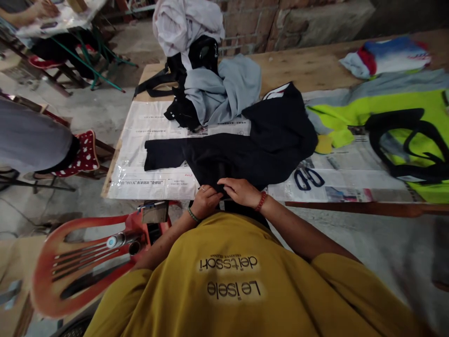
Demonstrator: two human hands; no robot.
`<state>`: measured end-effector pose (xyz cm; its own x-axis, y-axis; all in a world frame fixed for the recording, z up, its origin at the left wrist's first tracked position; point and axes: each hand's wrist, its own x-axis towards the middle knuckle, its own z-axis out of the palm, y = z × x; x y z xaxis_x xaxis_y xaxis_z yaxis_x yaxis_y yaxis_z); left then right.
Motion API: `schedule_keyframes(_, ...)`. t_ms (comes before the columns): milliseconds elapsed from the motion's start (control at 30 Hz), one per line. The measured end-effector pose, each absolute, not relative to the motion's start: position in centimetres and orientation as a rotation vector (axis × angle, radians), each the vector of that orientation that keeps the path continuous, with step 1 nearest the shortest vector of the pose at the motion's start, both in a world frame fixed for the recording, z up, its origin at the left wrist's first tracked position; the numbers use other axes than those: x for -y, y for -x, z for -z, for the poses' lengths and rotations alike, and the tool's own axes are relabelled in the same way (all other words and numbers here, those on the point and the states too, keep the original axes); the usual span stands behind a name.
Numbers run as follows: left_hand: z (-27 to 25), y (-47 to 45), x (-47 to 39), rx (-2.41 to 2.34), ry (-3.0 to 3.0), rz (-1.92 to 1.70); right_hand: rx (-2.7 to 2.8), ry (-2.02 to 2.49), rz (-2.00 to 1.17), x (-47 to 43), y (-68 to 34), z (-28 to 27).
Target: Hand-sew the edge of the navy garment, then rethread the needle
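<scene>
A dark navy garment [224, 157] lies spread along the table's front edge, one sleeve-like part reaching left and a bunched part to the right. At its near edge, close to my body, my left hand [206, 202] has its fingers curled closed on the cloth. My right hand [242, 191] is beside it, thumb and forefinger pinching the same edge. The exact bit of cloth between the fingers is hidden. Behind the garment sits a heap with grey cloth [226, 89], black pieces and white cloth [185, 23].
Newspaper [136, 164] under clear plastic covers the table. To the right lie a neon-yellow garment [421, 112], black straps [400, 140] and a dark looped piece [308, 179]. A red chair [87, 224] holding small tools stands at left. Other people sit at far left.
</scene>
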<state>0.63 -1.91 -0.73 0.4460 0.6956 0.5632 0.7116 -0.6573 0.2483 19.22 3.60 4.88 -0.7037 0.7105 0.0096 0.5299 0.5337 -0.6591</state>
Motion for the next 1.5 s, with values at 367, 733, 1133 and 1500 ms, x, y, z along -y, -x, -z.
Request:
schedule_keyframes(367,0.8,-0.6,2.2,1.323,2.639,1.049,1.659,1.269,-1.835,-4.6,-18.3,-4.9)
schedule_keyframes(733,0.7,-0.7,2.2,1.338,2.631,1.045,2.231,1.319,-1.053,-4.2,-17.8,-3.8)
schedule_keyframes(1133,0.8,-0.9,2.2,1.456,2.478,1.212,2.274,1.239,-1.104,-3.6,-17.3,-3.2)
schedule_keyframes(1500,1.2,-0.8,2.0,1.519,2.571,1.186,2.277,1.231,-1.118,-4.7,-17.7,-4.2)
